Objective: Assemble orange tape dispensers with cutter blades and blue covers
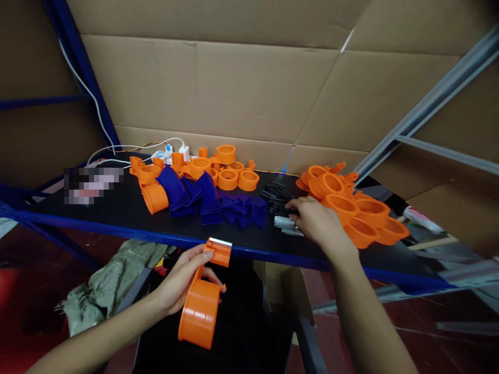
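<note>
Holding an orange plastic tape-dispenser shell (200, 306) below the tabletop edge, the left hand (181, 283) has its fingers wrapped round the neck; a toothed metal cutter strip shows at the top end. That grip is closed on the shell.

Right hand (317, 223) is flat on the black tabletop (117, 213), fingertips on a small heap of grey-white metal pieces (284, 223), just beside the loose black plastic rods (276, 195). Can't tell whether its grip has closed on anything; fingers look spread.

Progress, my read: one shell in hand, partly fitted (cutter on), more inserts left to add. Plenty of stock unused: a pile of orange round shells (358, 215) touching the right hand's far side, a stack of dark blue curved plastic plates (202, 200) mid-tabletop, more orange ring parts (218, 169) behind them.

Far back: a white power strip with cables (167, 151) against the brown cardboard wall (234, 83).

No readable brands or writing; one patch at left is blurred out.
</note>
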A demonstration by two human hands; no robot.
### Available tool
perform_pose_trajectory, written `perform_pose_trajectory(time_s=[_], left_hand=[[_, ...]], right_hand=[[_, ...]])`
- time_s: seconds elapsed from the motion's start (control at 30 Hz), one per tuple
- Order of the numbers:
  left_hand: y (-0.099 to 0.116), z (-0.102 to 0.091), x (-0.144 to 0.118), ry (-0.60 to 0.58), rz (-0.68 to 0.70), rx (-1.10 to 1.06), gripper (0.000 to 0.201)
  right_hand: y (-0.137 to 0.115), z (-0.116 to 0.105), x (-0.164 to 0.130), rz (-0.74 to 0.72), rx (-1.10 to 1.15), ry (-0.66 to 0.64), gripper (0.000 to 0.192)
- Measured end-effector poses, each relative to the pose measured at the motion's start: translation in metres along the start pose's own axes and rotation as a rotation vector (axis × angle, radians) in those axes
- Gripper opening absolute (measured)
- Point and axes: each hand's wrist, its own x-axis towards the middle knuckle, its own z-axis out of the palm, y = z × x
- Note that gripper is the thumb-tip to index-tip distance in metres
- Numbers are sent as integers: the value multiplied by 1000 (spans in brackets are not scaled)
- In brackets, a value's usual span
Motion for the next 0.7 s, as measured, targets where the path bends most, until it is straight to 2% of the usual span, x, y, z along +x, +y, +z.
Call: perform_pose_trajectory(time_s=[0.3,0.47,0.53,0.6,0.7], left_hand=[[0,1,0,4,5,0,36],[-1,1,0,5,16,-14,39],[-2,0,1,17,20,-14,41],[-2,1,2,6,35,-6,40],[-4,4,1,-29,63,3,38]], right_hand=[[8,3,6,-67,43,-42,24],[7,-3,6,-90,47,37,22],[-4,-12,-4,-141,106,103,19],[-26,-23,-20,-251,230,142,17],[-73,-37,-49,-434,412,96,19]])
